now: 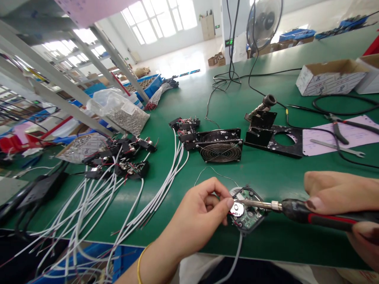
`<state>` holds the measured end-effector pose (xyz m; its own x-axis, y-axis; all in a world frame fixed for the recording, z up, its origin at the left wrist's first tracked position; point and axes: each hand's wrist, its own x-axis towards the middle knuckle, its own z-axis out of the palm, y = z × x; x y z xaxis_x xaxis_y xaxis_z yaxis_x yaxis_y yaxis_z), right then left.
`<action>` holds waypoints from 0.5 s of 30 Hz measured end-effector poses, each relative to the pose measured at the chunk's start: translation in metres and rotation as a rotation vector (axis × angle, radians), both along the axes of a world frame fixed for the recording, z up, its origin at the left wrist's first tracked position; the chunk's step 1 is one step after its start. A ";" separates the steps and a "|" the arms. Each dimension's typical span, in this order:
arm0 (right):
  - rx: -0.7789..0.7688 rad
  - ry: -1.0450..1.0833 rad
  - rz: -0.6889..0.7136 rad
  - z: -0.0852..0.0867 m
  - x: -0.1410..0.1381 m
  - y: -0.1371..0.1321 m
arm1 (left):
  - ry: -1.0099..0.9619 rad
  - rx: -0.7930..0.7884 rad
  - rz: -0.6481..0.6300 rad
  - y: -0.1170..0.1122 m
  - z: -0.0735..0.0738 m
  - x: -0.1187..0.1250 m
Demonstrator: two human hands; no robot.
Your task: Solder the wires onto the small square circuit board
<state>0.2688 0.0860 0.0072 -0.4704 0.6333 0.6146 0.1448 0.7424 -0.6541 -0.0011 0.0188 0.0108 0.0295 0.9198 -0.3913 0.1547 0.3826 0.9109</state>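
My left hand [197, 215] pinches a thin solder wire [213, 169] with thumb and forefinger and holds its end at a small black circuit assembly [248, 213] lying on the green table [266, 173]. My right hand [343, 201] grips a black and red soldering iron [308, 213]. The iron's metal tip touches the round silver part at the assembly's middle. A grey cable [237, 252] runs from the assembly toward me over the table's front edge.
A black fan [220, 146] and a soldering iron stand [262, 118] sit behind the work. Bundles of white wires [118, 205] with black connectors spread to the left. Pliers [337, 130], a wrench [337, 146] and cardboard boxes [328, 77] lie at the right. A standing fan [263, 19] is far back.
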 end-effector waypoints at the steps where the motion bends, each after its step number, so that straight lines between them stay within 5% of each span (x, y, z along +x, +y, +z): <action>1: -0.006 0.004 -0.004 0.002 -0.001 -0.001 | 0.002 0.002 -0.001 0.000 0.001 0.000; 15: -0.026 -0.049 0.053 -0.003 0.007 0.001 | -0.029 0.013 -0.007 0.000 0.000 0.000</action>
